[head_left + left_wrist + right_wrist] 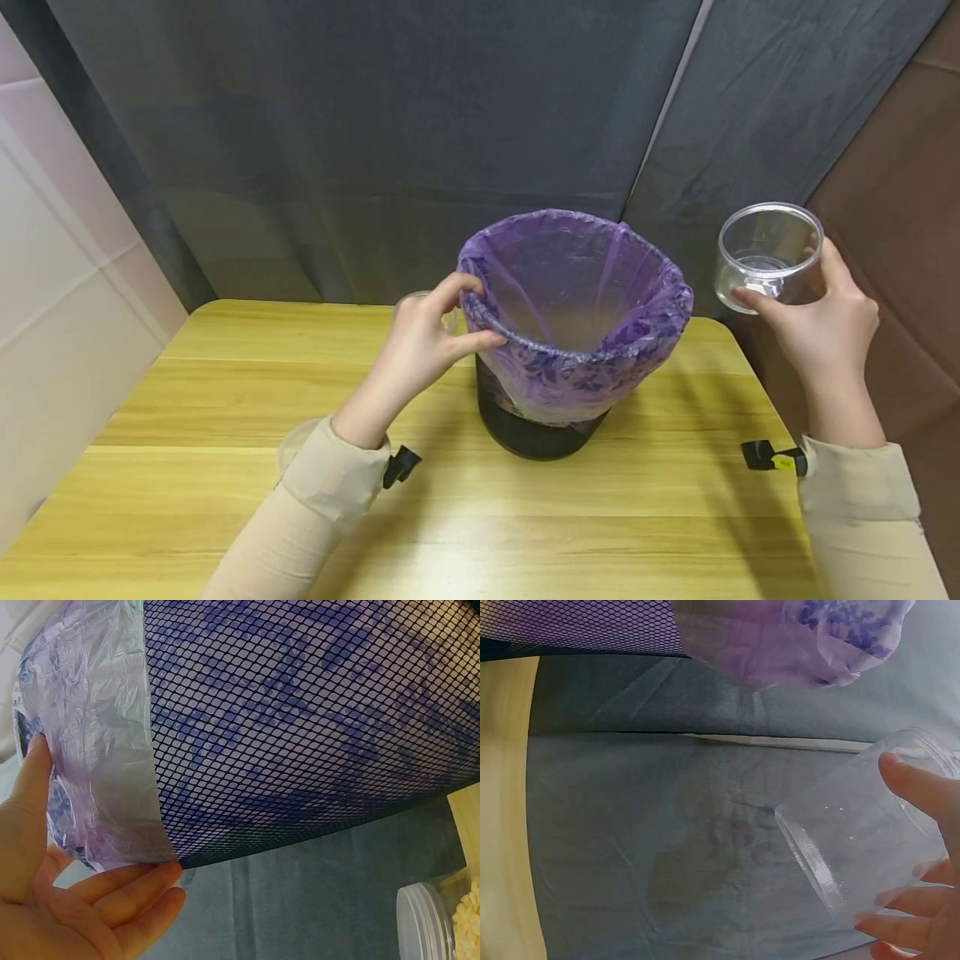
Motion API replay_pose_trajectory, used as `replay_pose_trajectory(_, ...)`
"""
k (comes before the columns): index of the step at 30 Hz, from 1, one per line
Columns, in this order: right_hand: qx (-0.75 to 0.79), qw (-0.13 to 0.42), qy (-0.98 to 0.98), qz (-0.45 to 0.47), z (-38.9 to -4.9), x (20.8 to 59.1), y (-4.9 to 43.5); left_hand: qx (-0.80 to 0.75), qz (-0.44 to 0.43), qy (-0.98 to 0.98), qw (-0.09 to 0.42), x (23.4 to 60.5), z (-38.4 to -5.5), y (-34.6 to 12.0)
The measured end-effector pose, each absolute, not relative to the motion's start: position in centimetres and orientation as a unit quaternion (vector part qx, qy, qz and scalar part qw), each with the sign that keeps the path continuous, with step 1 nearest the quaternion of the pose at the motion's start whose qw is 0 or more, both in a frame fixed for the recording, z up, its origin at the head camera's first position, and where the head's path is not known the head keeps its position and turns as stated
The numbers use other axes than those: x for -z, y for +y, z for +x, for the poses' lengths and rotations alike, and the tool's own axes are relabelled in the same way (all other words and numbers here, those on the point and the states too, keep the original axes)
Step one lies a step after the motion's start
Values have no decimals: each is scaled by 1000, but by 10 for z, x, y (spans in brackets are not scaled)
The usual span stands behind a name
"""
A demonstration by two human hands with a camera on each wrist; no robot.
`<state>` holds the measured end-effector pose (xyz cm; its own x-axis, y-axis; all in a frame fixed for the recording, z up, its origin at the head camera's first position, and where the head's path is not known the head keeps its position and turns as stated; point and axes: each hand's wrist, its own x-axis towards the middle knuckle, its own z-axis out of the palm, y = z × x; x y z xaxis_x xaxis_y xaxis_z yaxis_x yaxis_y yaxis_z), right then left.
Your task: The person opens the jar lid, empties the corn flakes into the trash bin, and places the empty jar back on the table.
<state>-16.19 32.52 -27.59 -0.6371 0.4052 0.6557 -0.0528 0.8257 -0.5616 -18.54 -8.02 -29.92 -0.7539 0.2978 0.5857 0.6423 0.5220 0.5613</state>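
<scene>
A black mesh waste bin (542, 437) stands on the table, lined with a purple, flower-printed plastic bag (585, 379) folded over its rim. My left hand (420, 346) grips the lined rim on the near left, thumb and fingers on either side of it; the left wrist view shows several fingers (154, 896) under the bag's folded edge. To the right of the bin, my right hand (828, 325) holds up a clear plastic jar (772, 242), mouth upward and lidless. A few small specks show on the jar (847, 825) in the right wrist view.
Behind my left hand is another clear container (452, 321), mostly hidden. A lidded jar of yellow bits (469, 922) shows low in the left wrist view. By my left sleeve lies a round clear lid (294, 442) on the wooden table (225, 392). Grey curtains (375, 150) hang behind.
</scene>
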Motion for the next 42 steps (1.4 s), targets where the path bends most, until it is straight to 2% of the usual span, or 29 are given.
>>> replay_pose_trajectory(22, -351, 305, -873, -149, -159, 324, 330, 397, -281, -845, 222, 299, -185, -80)
replay_pose_trajectory(33, -399, 243, -861, -201, -159, 345, 332, 398, -281, -843, 229, 300, -186, -80)
replay_pose_trajectory(42, -389, 241, -866, -200, -157, 366, 336, 401, -282, -842, 224, 301, -185, -80)
